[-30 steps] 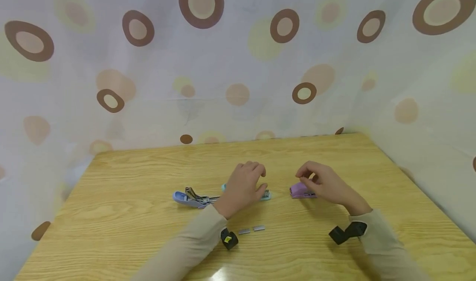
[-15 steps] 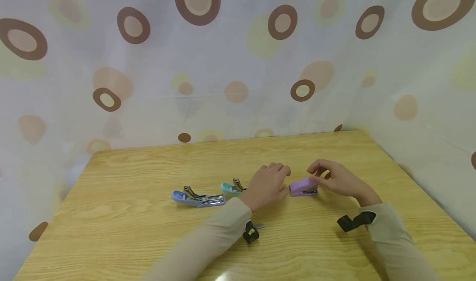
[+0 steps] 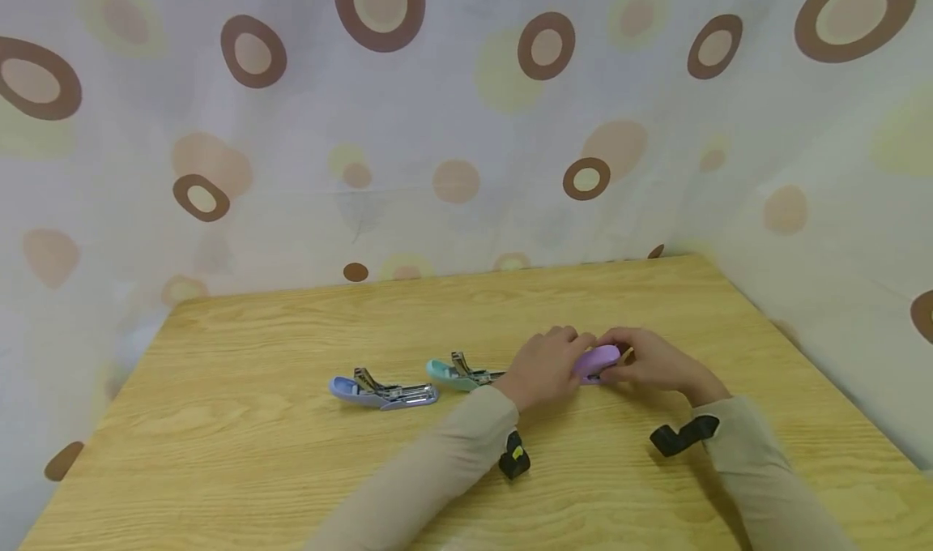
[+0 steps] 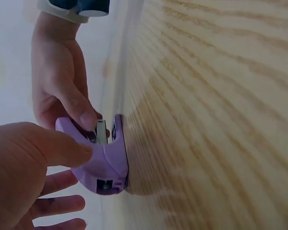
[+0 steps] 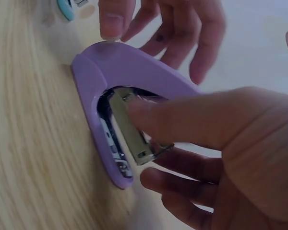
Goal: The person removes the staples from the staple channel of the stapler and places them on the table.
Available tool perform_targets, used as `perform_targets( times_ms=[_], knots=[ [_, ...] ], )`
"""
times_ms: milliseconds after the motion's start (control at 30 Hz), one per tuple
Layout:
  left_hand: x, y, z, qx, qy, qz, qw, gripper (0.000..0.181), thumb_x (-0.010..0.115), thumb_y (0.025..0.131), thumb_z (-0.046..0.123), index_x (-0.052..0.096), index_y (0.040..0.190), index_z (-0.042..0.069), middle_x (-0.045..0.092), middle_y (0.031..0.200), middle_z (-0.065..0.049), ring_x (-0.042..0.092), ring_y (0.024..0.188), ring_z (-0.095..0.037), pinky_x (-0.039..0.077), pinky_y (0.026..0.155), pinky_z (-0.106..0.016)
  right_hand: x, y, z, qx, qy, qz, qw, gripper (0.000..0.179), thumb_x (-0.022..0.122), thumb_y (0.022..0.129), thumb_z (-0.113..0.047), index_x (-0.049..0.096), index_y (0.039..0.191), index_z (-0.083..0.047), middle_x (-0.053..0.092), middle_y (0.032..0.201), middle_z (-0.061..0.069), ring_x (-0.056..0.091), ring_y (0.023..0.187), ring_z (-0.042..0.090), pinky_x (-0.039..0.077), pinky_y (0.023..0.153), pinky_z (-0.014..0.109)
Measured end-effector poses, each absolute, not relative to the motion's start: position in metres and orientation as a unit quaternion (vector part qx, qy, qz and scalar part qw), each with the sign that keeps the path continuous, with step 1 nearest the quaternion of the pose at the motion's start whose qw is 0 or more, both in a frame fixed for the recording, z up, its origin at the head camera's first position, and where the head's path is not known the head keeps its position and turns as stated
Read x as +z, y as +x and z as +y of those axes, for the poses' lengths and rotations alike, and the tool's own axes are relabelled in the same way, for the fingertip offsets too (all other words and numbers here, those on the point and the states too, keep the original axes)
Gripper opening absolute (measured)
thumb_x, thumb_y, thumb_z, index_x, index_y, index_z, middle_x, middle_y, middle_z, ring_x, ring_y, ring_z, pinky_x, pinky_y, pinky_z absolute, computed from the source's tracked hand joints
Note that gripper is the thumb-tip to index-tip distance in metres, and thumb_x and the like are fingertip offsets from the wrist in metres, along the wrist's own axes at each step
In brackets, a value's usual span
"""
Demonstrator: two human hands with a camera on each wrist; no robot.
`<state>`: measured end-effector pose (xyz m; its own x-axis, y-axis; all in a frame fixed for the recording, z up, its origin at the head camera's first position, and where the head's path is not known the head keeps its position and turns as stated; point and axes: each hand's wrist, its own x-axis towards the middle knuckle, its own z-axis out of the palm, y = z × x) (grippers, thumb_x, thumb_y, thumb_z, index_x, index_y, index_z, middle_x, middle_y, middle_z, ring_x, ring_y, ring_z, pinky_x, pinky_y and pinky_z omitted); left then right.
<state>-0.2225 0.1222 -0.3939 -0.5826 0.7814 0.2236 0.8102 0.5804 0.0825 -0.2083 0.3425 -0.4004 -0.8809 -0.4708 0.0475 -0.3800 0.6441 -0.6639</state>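
A purple stapler [image 3: 598, 360] stands on the wooden table between the two hands, its metal magazine showing in the right wrist view. The right hand [image 3: 659, 363] pinches the stapler's upper arm, thumb [image 5: 177, 120] on the near side and fingers behind. At its rounded back end is the left hand [image 3: 547, 369]; the left thumb tip [image 5: 113, 26] touches the top there, and the other left fingers [image 4: 57, 206] spread loosely behind. To the left lies a teal stapler [image 3: 448, 374], folded open and partly covered by the left hand.
A blue stapler [image 3: 357, 390], also folded open, lies farther left on the wooden table [image 3: 240, 454]. A patterned cloth [image 3: 408, 130] hangs behind the table and along its sides. The left forearm [image 3: 430, 470] crosses the table's front middle.
The left hand has moved right from over the teal stapler to the purple one. The right hand has closed in on the purple stapler. The left arm now covers the small staple strips.
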Motion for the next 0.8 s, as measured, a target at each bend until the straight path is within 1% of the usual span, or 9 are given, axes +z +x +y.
perform_targets(
  times_ms=[167,300,367,467,567,667,800],
  knots=[
    [-0.395,-0.217,0.131,-0.093,-0.461,-0.879,0.073,0.047,0.067,0.09,0.025,0.052,0.135,0.022,0.062,0.114,0.001,0.059,0.101,-0.012,0.05,0.08,-0.023,-0.405,-0.207,0.341,-0.326,-0.231,0.915,0.057,0.023,0.075,0.083,-0.012,0.066,0.102,-0.003,0.067,0.098,0.006,0.057,0.084,0.005,0.05,0.072,0.024],
    [-0.395,-0.214,0.137,-0.09,-0.46,-0.88,0.07,0.052,0.065,0.092,0.028,0.046,0.141,0.025,0.062,0.112,0.001,0.06,0.099,-0.012,0.051,0.079,-0.024,-0.409,-0.207,0.341,-0.314,-0.233,0.918,0.059,0.027,0.074,0.084,-0.011,0.066,0.109,-0.003,0.068,0.102,0.008,0.061,0.09,0.007,0.051,0.076,0.025],
    [-0.396,-0.214,0.14,-0.088,-0.461,-0.88,0.074,0.053,0.063,0.094,0.027,0.044,0.143,0.027,0.062,0.112,0.001,0.06,0.099,-0.012,0.051,0.078,-0.025,-0.411,-0.208,0.341,-0.318,-0.23,0.918,0.06,0.027,0.074,0.084,-0.011,0.067,0.11,-0.005,0.069,0.103,0.008,0.062,0.091,0.007,0.052,0.077,0.025],
    [-0.399,-0.213,0.144,-0.081,-0.459,-0.881,0.081,0.048,0.061,0.095,0.028,0.045,0.141,0.028,0.061,0.113,0.002,0.059,0.1,-0.012,0.05,0.079,-0.025,-0.415,-0.21,0.342,-0.339,-0.228,0.911,0.062,0.022,0.073,0.085,-0.012,0.068,0.105,-0.008,0.069,0.101,0.006,0.062,0.09,0.007,0.051,0.078,0.024],
    [-0.402,-0.213,0.145,-0.083,-0.455,-0.882,0.087,0.047,0.061,0.096,0.025,0.045,0.14,0.029,0.061,0.113,0.003,0.059,0.098,-0.011,0.048,0.079,-0.025,-0.42,-0.212,0.344,-0.36,-0.228,0.903,0.061,0.018,0.073,0.085,-0.013,0.07,0.102,-0.01,0.07,0.099,0.004,0.062,0.088,0.005,0.051,0.079,0.024],
    [-0.404,-0.214,0.146,-0.1,-0.456,-0.88,0.091,0.05,0.061,0.095,0.02,0.043,0.141,0.029,0.061,0.109,0.002,0.059,0.091,-0.011,0.048,0.074,-0.023,-0.425,-0.213,0.346,-0.372,-0.223,0.899,0.061,0.02,0.072,0.086,-0.015,0.07,0.105,-0.011,0.07,0.101,0.004,0.062,0.089,0.003,0.051,0.08,0.023],
    [-0.405,-0.214,0.147,-0.137,-0.457,-0.876,0.071,0.053,0.061,0.094,0.013,0.044,0.142,0.03,0.061,0.108,0.0,0.058,0.086,-0.01,0.046,0.065,-0.018,-0.429,-0.213,0.35,-0.38,-0.212,0.898,0.063,0.024,0.072,0.086,-0.016,0.07,0.109,-0.008,0.07,0.103,0.007,0.062,0.088,0.002,0.051,0.078,0.022]
  ],
)
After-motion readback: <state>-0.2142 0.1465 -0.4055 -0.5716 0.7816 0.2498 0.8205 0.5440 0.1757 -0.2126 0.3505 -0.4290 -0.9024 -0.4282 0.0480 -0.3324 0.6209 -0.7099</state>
